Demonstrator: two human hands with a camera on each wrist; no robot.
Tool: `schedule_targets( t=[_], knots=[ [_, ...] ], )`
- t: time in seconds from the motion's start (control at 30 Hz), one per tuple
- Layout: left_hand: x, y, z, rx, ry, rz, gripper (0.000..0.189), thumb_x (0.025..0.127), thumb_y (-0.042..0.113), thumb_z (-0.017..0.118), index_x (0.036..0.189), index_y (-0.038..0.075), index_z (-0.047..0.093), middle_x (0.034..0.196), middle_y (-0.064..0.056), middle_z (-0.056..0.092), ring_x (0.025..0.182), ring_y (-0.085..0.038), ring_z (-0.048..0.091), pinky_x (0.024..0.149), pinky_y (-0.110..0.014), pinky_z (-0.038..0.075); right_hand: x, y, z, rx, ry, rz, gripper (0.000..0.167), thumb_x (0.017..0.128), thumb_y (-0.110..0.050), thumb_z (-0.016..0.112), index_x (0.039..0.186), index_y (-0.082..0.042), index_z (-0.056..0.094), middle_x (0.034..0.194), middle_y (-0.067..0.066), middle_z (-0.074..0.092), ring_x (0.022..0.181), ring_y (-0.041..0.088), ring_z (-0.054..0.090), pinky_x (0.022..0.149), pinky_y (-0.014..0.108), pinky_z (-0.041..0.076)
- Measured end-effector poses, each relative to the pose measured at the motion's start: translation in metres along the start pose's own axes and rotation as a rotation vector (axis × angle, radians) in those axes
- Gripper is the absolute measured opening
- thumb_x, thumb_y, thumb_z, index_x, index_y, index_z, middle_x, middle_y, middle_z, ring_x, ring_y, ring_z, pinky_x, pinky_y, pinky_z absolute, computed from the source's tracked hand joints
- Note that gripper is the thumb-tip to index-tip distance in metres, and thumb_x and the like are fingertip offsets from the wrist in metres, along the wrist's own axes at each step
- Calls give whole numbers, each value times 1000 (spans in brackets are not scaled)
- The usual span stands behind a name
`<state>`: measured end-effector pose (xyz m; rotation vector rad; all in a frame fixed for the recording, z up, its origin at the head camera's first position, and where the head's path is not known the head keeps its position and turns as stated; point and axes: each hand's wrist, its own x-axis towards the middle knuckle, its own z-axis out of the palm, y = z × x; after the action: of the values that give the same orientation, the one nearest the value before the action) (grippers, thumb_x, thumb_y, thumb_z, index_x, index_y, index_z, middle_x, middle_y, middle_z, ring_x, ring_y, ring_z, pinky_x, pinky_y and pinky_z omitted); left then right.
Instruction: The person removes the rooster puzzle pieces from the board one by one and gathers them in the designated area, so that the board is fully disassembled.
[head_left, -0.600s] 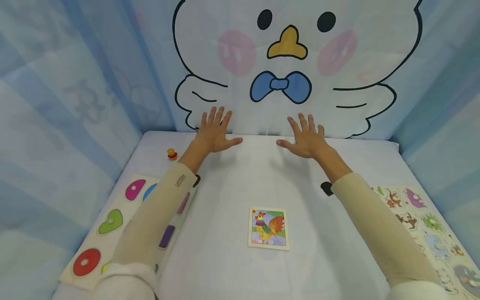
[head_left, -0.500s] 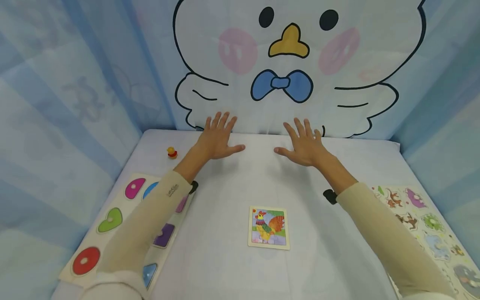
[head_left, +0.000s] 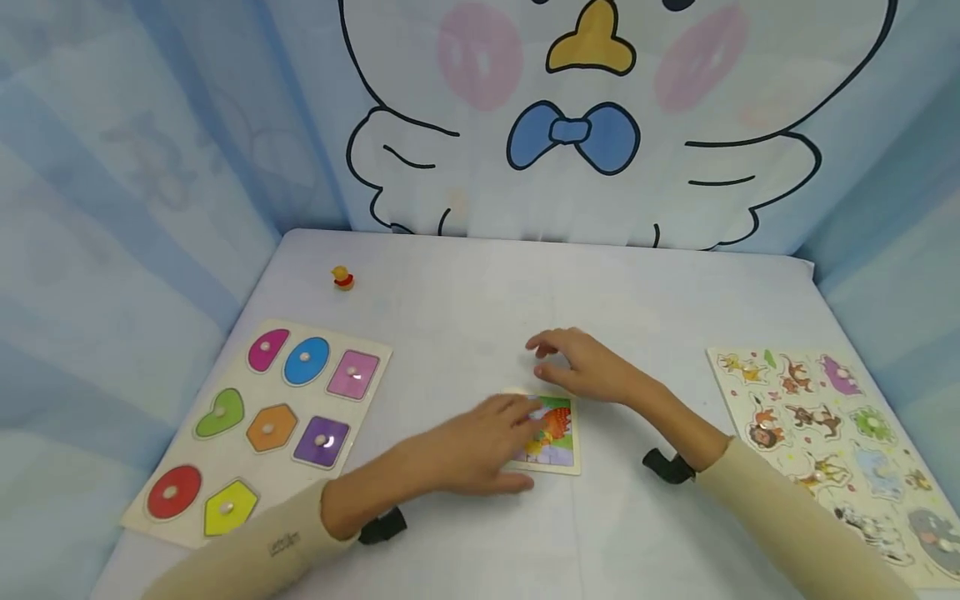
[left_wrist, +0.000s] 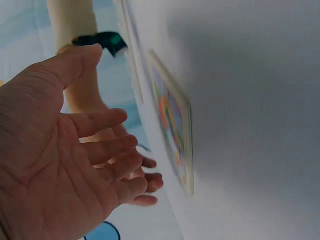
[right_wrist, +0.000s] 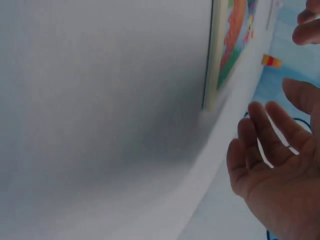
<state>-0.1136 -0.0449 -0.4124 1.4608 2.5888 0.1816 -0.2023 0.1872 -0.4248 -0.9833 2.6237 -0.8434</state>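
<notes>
A small square jigsaw puzzle (head_left: 557,454) with a rooster picture lies flat in the middle of the white table. My left hand (head_left: 480,446) hovers over its left part and hides much of the rooster. In the left wrist view the loosely bent fingers of that hand stand apart from the puzzle (left_wrist: 172,125), with nothing in them. Just beyond the puzzle's far right corner is my right hand (head_left: 588,364), above the table, its fingers relaxed and bent. The right wrist view shows the right hand (right_wrist: 280,160) holding nothing, clear of the puzzle (right_wrist: 225,55).
On the left lies a shape board (head_left: 300,400) with coloured knobbed pieces. An animal puzzle board (head_left: 787,454) lies on the right. A small yellow and red toy figure (head_left: 342,278) stands at the back left. A curtain (head_left: 480,183) hangs behind the table.
Both hands have come back from the table's far edge towards the rooster puzzle, their spread fingers now more bent. The head view has tipped down. The puzzle stays in place.
</notes>
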Motion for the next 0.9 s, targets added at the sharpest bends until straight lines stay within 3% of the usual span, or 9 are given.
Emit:
schedule_targets(
  t=[0.1,0.17,0.4,0.6,0.77,0.9],
  knots=[
    [-2,17,13,9,-22,66,72,96,57,53,149,8,42,155,-14,31,143,-28,24,115,-37,18,-1,-2,12,65,-55,-40,29,96,-15,65,123,-5,63,100,-3,65,94,14,59,84,36,49],
    [-2,23,19,17,-34,77,73,96,57,52,149,8,41,156,-16,27,144,-29,21,115,-36,17,-1,-5,18,78,-78,-54,26,95,-12,65,121,-6,65,96,-6,64,89,10,59,81,33,50],
    [1,26,27,-21,-105,27,76,95,56,57,150,8,39,159,-19,21,144,-31,21,115,-38,19,4,-12,25,-21,-127,-63,26,93,-11,64,118,-13,69,96,-9,60,81,8,54,75,28,48],
    [4,27,33,-1,-80,19,81,93,56,59,154,11,31,158,-18,22,142,-30,24,114,-40,21,6,-13,25,-86,-129,-98,25,93,-10,65,116,-18,71,94,-9,58,80,8,51,74,28,46],
    [7,27,36,-13,-77,-19,86,91,57,60,154,8,28,161,-18,12,140,-30,25,114,-40,22,7,-14,25,-86,-148,-101,26,93,-7,65,116,-19,71,97,-6,60,83,9,52,78,29,46],
    [9,26,37,10,-92,-46,82,92,57,59,152,8,31,161,-17,17,135,-30,29,108,-41,31,9,-15,26,-75,-164,-87,26,92,-6,65,114,-18,72,97,-5,59,83,9,52,77,29,47]
  ],
)
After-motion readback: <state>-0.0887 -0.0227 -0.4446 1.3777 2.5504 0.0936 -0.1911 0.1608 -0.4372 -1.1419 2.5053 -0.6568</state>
